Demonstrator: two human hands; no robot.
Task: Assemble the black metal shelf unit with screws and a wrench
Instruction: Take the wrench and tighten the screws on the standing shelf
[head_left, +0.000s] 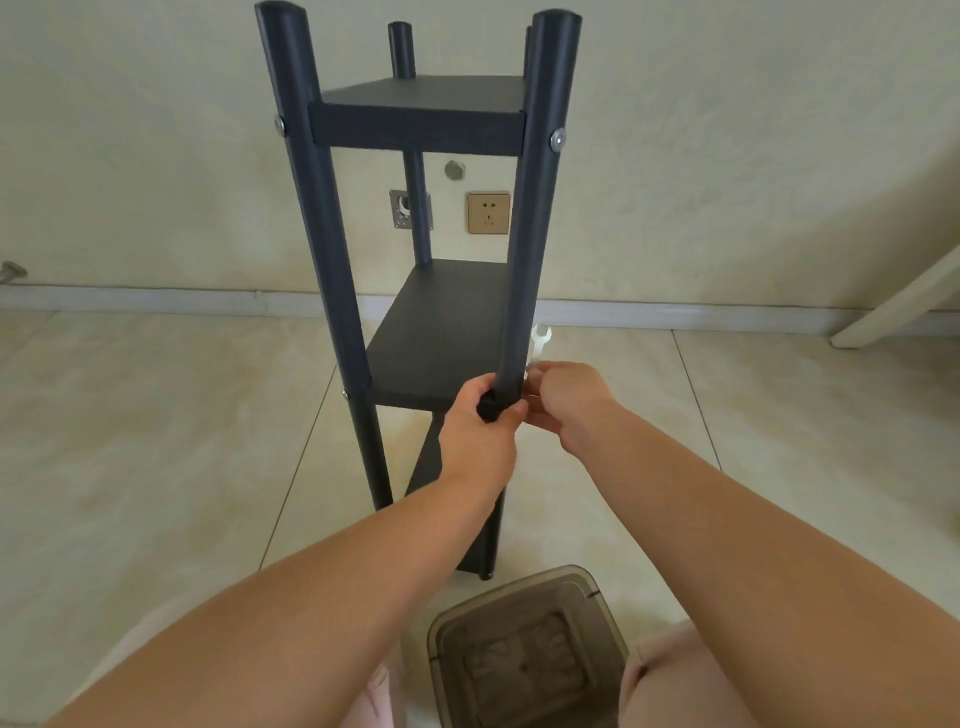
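The black shelf unit (418, 124) stands on the tiled floor in front of me, with round posts and flat shelves; silver screw heads show on the upper front posts. My left hand (480, 421) grips the near right post (530, 234) at the corner of the middle shelf (441, 338). Just right of that post, my right hand (563, 397) holds a white wrench (540, 340), whose open end sticks up above my fingers. The screw at that joint is hidden behind my hands and the post.
A brown translucent plastic box (524, 649) sits on the floor between my knees. Behind the shelf is a wall with a power socket (488, 212) and a metal plate (408, 210). A pale slanted furniture leg (898, 306) stands at the far right.
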